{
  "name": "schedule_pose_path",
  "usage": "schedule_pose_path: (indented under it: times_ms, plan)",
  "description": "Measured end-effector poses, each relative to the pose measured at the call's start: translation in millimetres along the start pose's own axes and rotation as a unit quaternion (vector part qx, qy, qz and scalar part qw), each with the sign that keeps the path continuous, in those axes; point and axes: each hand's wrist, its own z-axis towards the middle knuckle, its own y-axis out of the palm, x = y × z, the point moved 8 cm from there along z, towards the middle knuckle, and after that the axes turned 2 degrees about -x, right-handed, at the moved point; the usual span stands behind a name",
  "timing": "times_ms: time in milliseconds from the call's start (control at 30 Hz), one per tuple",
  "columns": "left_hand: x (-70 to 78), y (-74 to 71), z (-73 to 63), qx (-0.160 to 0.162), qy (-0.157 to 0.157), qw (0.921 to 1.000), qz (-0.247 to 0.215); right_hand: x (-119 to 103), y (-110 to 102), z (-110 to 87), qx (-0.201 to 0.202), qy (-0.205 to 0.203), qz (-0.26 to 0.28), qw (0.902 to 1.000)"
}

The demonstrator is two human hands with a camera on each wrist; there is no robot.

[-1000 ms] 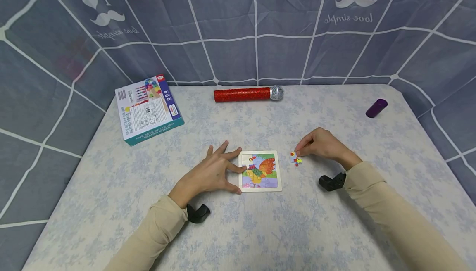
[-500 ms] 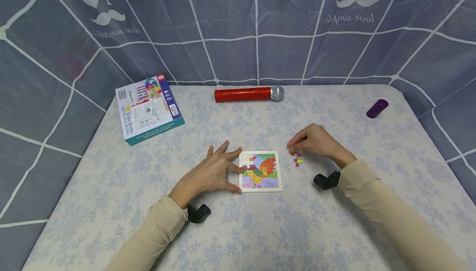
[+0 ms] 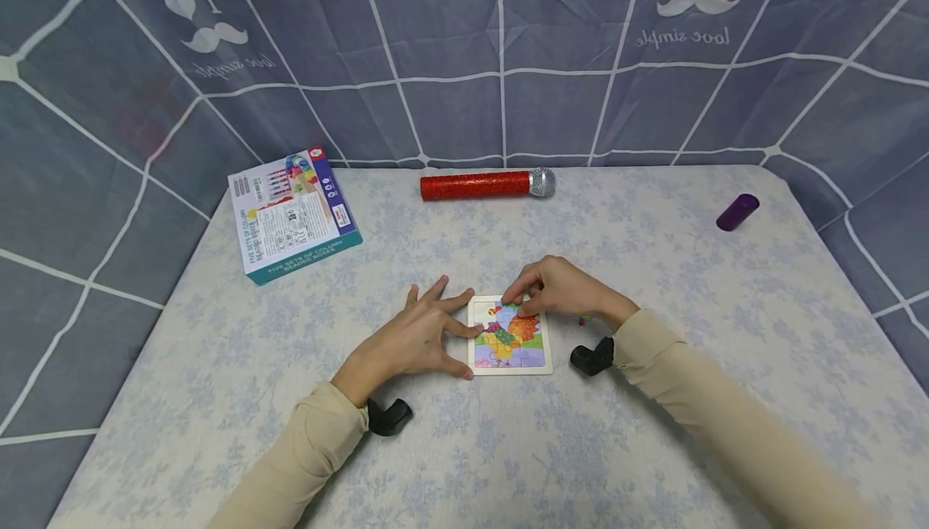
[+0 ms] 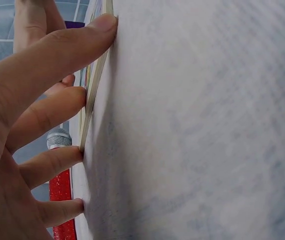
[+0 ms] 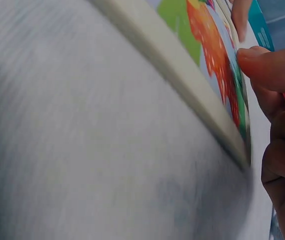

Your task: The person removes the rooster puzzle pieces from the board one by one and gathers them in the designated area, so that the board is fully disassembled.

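A square jigsaw puzzle (image 3: 508, 351) in a pale frame lies mid-table, with a colourful hen picture. At its left side my left hand (image 3: 410, 343) spreads its fingers, and the thumb and fingertips touch the frame's edge (image 4: 93, 95). My right hand (image 3: 569, 291) is over the puzzle's upper part, thumb and forefinger bent down to the picture near the top edge. In the right wrist view the thumb (image 5: 270, 65) meets the puzzle's far side; whether the fingers pinch a piece cannot be told. Loose puzzle pieces (image 3: 584, 320) lie right of the frame, mostly hidden under the right hand.
A red glitter microphone (image 3: 475, 185) lies along the back of the table. The box of beads (image 3: 293, 218) sits at the back left, a purple cylinder (image 3: 737, 212) at the back right. A grey patterned curtain (image 3: 450, 45) hangs behind the patterned tablecloth (image 3: 464, 464).
My right hand has left the loose pieces and moved left onto the puzzle's upper part. The loose pieces stay where they were, now mostly covered. My left hand stays in place.
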Motion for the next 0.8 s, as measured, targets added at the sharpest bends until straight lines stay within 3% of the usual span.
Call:
schedule_pose_path:
  times_ms: [300, 800]
  plan:
    - [0.8, -0.8, -0.9, 0.005, 0.004, 1.0000, -0.006, -8, 13, 11.5, -0.031, 0.003, -0.009, 0.9995]
    - [0.6, -1.2, -0.3, 0.002, -0.002, 1.0000, -0.009, -11, 17, 13.9, -0.051, 0.015, -0.039, 0.9978]
